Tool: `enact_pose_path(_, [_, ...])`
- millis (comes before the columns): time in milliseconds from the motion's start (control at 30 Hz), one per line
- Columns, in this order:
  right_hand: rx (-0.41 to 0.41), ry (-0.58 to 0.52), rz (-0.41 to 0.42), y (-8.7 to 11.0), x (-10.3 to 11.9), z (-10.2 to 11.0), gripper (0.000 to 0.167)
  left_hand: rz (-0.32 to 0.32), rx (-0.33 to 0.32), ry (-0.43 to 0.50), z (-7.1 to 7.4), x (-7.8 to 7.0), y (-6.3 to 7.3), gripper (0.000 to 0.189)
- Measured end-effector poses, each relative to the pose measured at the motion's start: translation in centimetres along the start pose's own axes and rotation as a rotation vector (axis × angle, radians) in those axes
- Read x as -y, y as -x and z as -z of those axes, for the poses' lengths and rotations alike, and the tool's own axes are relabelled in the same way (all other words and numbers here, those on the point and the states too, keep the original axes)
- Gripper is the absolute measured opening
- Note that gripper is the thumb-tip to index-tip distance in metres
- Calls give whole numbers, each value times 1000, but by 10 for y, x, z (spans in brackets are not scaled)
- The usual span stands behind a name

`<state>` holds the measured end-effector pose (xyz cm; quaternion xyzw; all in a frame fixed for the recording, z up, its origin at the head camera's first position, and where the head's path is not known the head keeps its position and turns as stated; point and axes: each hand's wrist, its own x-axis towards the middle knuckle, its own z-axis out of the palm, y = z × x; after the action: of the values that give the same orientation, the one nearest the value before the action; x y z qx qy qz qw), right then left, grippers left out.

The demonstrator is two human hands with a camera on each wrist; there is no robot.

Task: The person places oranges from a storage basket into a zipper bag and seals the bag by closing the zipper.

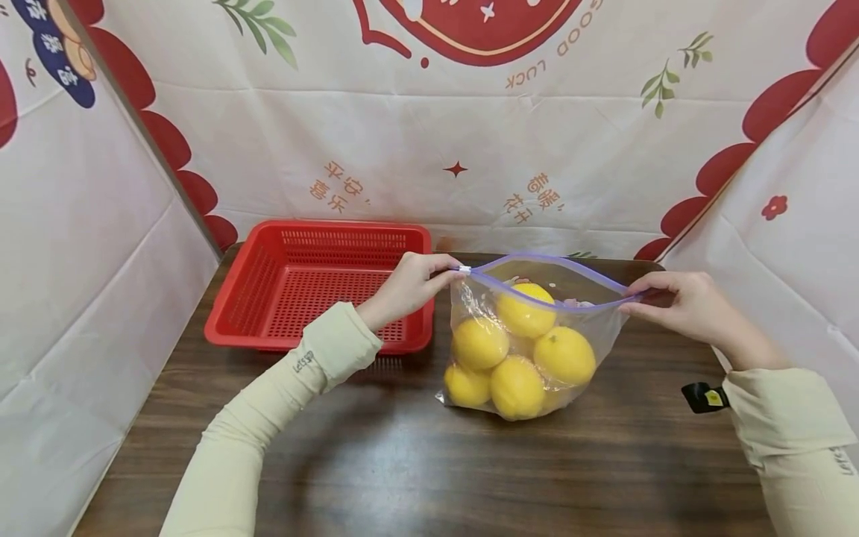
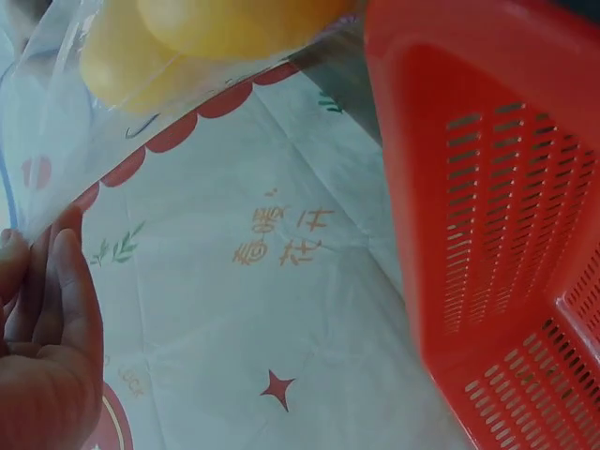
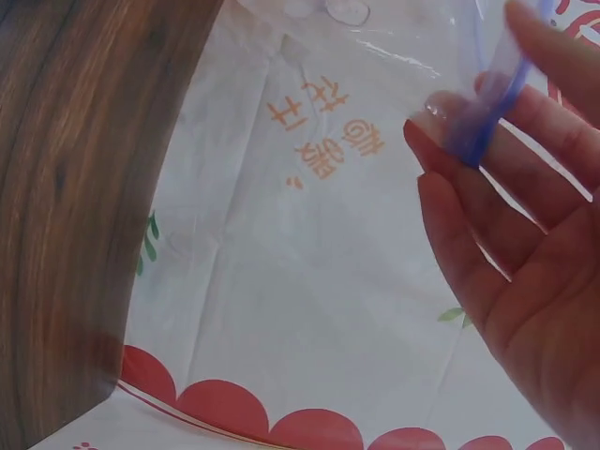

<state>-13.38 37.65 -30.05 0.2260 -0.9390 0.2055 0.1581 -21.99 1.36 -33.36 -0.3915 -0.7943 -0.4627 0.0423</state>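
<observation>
A clear zip bag (image 1: 607, 335) with a purple-blue zip edge holds several yellow lemons (image 1: 518, 386). Its mouth gapes between the two hands. My left hand (image 1: 411, 287) pinches the top left corner, where a small white slider (image 1: 464, 269) sits on the zip. At the opposite corner my right hand (image 1: 687, 306) pinches the end of the zip edge between thumb and fingers. In the right wrist view, the blue zip end (image 3: 483, 127) lies across the fingers of that hand. The left wrist view shows lemons (image 2: 234, 28) through the film.
A red perforated plastic basket (image 1: 216, 328) stands at the back left of the dark wooden table (image 1: 416, 477), close to the left forearm. Printed white cloth (image 1: 403, 127) walls the table at the back and both sides. A black strap (image 1: 703, 397) hangs by the right cuff.
</observation>
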Motion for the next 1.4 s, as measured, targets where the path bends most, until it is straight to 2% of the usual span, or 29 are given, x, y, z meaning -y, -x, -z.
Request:
enact_pose_path(167, [61,15,-9,1,-1,-1,25,-51,-22,26,-3,1,4,13])
enact_pose_path(467, [129,61,-22,0,0,-4,26,-56,-38,32,-4,4,7,13])
enact_pose_path(600, [154,55,-13,-4,2,-3,25,-91,-34,24,-5,6,9,13])
enact_pose_path(733, [171,23,11,-10,5,-2,35,-151,-33,28,-6,6,9,12])
enact_pose_path(867, [267,50,-50,-21,13,2,50,-186,-37,29,-7,5,9,11])
enact_pose_path(967, [317,89,-58,-36,28,6,63,-194,-33,33,-8,4,8,11])
enact_pose_path(1033, [293,85,-24,-48,44,5,63,-196,-30,32,-9,3,9,11])
enact_pose_path(1167, [161,-1,194,-75,85,-11,46,-202,-28,33,-9,3,8,11])
enact_pose_path(1267, [111,-30,375,-91,110,-32,32,-217,-27,33,-8,3,8,11])
enact_pose_path(1400, [112,-14,439,-104,130,-56,22,-246,-35,6,-8,2,8,9])
